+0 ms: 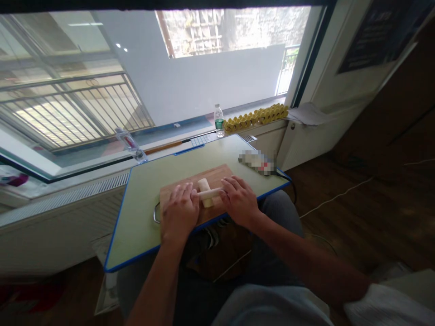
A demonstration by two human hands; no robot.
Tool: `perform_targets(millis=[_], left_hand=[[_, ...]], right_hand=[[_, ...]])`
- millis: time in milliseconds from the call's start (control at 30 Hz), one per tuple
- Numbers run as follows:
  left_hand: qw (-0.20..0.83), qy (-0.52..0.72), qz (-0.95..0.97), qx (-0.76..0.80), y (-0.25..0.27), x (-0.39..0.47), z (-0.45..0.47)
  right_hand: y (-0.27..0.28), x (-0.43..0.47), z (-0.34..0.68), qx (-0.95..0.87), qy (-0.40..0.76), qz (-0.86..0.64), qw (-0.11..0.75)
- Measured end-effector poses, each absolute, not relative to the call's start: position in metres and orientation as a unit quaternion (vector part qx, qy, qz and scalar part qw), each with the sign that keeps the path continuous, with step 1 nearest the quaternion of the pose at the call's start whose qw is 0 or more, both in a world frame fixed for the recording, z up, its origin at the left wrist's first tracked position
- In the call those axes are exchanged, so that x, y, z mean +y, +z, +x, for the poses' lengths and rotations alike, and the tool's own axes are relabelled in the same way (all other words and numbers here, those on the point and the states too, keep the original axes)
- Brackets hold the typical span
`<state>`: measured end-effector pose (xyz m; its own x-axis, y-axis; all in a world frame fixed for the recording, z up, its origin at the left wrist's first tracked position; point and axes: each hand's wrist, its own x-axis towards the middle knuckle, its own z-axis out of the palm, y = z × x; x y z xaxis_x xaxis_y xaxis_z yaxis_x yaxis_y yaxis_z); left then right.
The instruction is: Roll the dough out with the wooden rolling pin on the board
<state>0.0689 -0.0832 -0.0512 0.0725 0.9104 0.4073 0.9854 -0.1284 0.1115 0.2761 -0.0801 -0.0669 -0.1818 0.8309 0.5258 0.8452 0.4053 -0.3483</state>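
A pale rolling pin (210, 194) lies crosswise over a short, cream-coloured strip of dough (205, 184), touching it near the middle. Beneath them is a wooden cutting board (217, 173) with a metal handle (156, 213) at its left side. My left hand (180, 210) rests over the pin's left end, which its fingers hide. Over the right end, my right hand (239, 199) has its fingers curved on the pin. Both palms face down, close to the board.
The board sits on a small blue-edged table (136, 226). A blurred-out object with a cord (258, 162) lies at its right. Along the windowsill stand an upright bottle (219, 122), a tilted bottle (131, 145) and a yellow egg tray (256, 118). Papers (309, 113) lie farther right.
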Motion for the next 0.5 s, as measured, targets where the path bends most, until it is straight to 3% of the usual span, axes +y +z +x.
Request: perform_targets(millis=[333,500], left_hand=[[0.052,-0.11,-0.734,-0.668,-0.038,-0.038,0.064],[0.06,-0.175,-0.718,-0.671,-0.052,-0.07,0.064]], right_hand=[[-0.047,-0.024,0.26,-0.765,-0.016,-0.595,0.246],[-0.047,-0.054,0.265,-0.769,-0.023,-0.59,0.247]])
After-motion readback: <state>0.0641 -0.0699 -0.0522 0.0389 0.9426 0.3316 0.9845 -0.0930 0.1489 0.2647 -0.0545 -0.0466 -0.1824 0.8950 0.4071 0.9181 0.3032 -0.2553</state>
